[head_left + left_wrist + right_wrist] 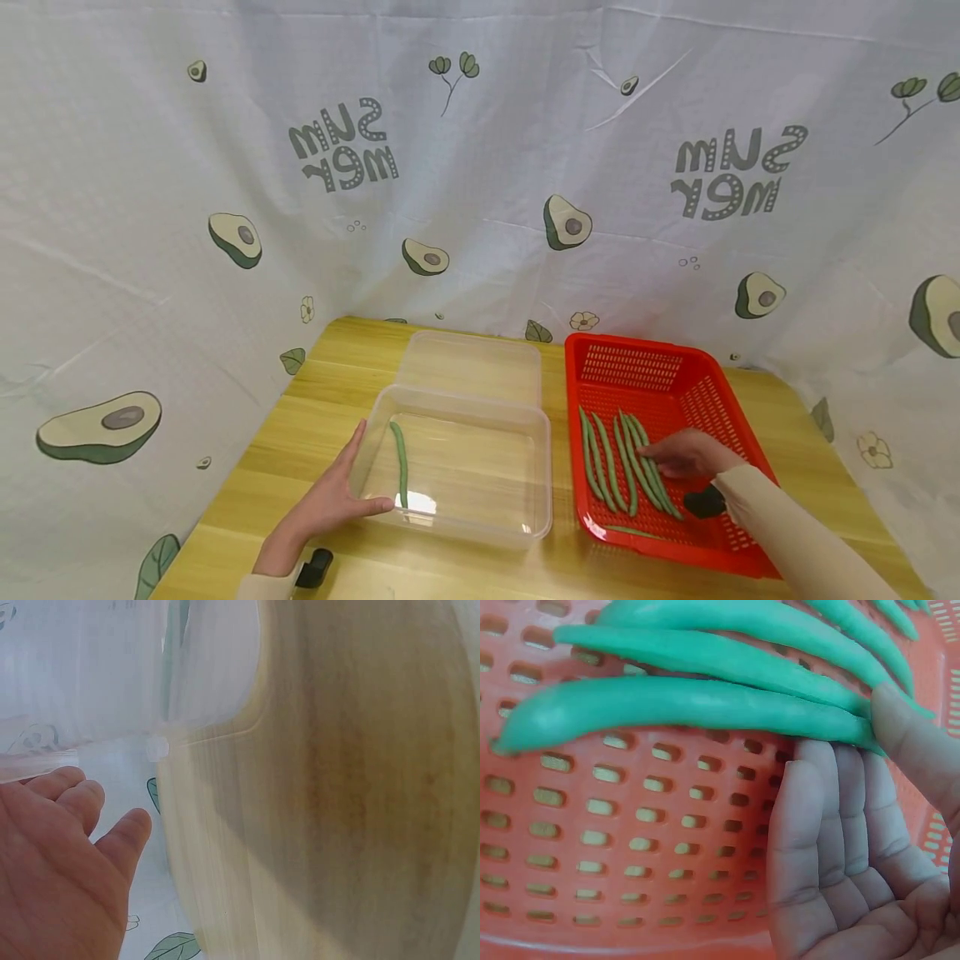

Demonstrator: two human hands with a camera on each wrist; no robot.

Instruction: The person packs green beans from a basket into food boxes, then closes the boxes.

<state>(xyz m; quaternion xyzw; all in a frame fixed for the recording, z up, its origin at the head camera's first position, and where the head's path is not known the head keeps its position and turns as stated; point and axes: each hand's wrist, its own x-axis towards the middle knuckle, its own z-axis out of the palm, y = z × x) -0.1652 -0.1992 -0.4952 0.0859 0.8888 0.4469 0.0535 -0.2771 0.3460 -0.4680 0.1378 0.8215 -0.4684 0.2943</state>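
Note:
My left hand [330,500] rests against the near left corner of a clear plastic container [480,467], fingers along its left side and thumb at the front rim. One green bean [402,462] lies lengthwise inside. In the left wrist view the fingers [91,799] stand beside the container's wall [90,682]. Over the red basket [678,408], my right hand [692,454] reaches down to a row of several green beans. The right wrist view shows its thumb above and fingertips below one end of the nearest green bean [690,705], pinching it.
A flat translucent lid [468,362] lies behind the container. At the basket's near edge lies another green bean [632,531]. The wooden table [300,442] bears everything, and a white curtain [480,167] printed with avocados hangs behind and at the sides.

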